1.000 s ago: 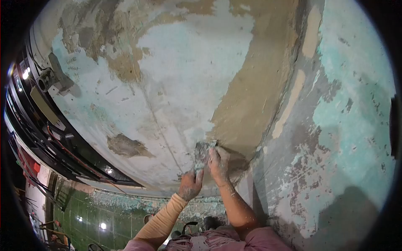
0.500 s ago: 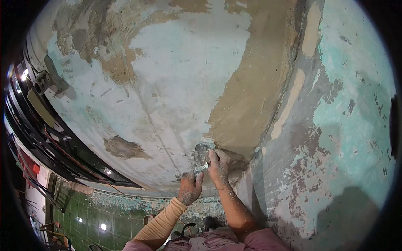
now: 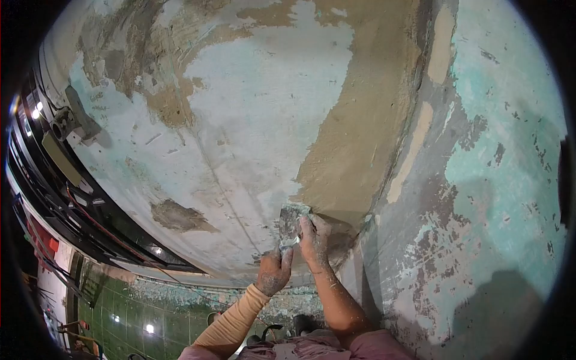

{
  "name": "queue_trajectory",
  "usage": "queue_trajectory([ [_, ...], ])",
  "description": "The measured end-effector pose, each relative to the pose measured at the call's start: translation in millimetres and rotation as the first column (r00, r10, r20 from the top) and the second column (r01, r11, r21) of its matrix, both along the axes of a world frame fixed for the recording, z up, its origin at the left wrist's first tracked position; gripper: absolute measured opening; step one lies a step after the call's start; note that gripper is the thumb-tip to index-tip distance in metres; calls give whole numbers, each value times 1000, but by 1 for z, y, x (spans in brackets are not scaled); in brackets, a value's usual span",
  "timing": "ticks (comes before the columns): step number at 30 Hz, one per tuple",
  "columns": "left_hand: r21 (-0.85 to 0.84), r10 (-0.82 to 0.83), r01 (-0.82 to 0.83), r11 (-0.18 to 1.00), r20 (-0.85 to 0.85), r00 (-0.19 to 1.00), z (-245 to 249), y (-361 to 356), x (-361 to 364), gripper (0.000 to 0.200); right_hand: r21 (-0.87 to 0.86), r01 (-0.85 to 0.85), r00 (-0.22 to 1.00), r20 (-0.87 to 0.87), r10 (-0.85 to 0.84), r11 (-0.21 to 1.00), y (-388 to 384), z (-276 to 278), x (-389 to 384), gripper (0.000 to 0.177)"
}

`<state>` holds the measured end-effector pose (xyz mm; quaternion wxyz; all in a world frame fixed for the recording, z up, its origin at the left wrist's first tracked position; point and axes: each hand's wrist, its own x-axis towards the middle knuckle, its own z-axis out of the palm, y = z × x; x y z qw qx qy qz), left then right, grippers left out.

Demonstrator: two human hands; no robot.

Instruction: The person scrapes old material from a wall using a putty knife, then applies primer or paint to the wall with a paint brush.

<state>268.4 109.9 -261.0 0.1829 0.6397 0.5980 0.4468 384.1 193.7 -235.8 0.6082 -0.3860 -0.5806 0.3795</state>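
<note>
My left hand (image 3: 274,271), dusty and below a tan sleeve, is closed round the lower end of a scraper. The scraper's wide, paint-smeared blade (image 3: 291,222) lies close to the wall (image 3: 270,102), at the lower edge of the pale painted area. At the blade's right side, my right hand (image 3: 315,239) is closed with its fingers pressed on it. Brown bare plaster (image 3: 360,126) runs up from just above the hands.
Peeling turquoise paint covers the side wall (image 3: 510,180) at right. A dark-framed window (image 3: 114,225) and a pipe end (image 3: 63,125) are at left. Below are green floor tiles (image 3: 135,318) with paint flakes along the wall base, and a dark shoe (image 3: 305,324).
The view has shifted slightly. Both hands still hold the scraper in nearly the same place by the wall.
</note>
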Motion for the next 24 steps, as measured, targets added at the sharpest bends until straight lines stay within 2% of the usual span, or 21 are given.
queue_trajectory([
  [3,145,31,-32,989,5,999,19,2,9,33,48,29,999,-36,-27,998,14,31,1,32],
  [4,83,15,-16,996,19,1000,28,11,7,31,40,39,998,-53,-36,998,12,33,2,31],
  [6,-109,-17,23,994,54,998,43,9,2,32,276,205,971,63,-230,939,-7,-9,-1,31],
  [7,-56,-21,25,998,65,998,49,16,4,32,172,135,991,1,-137,976,3,-13,-2,31],
  [9,-12,-28,29,1000,89,996,29,5,10,29,-36,-4,987,-162,-2,999,24,-21,-4,31],
  [11,-11,-32,33,999,100,994,24,1,10,27,21,38,999,-18,-38,999,9,12,4,31],
  [12,-7,-59,59,998,89,994,32,13,3,28,37,57,998,-33,-55,998,13,25,1,31],
  [13,-1,-83,83,997,77,994,39,12,1,30,-30,35,999,-23,-35,999,-2,13,2,31],
  [15,30,-38,36,999,40,998,28,8,1,32,-39,-1,1000,-16,0,999,11,14,2,31],
  [16,35,-36,34,999,31,999,14,-1,3,33,306,113,974,155,-167,945,21,-14,0,31],
  [18,-18,-19,19,1000,6,1000,13,-6,5,34,179,69,994,76,-84,981,23,-4,4,31],
  [21,-158,32,-18,987,92,995,13,-9,9,28,-26,16,1000,-26,-17,1000,4,-1,1,31],
  [24,-97,41,-41,994,-7,999,11,-9,8,29,-77,-15,996,-88,8,997,10,-14,-3,31],
])
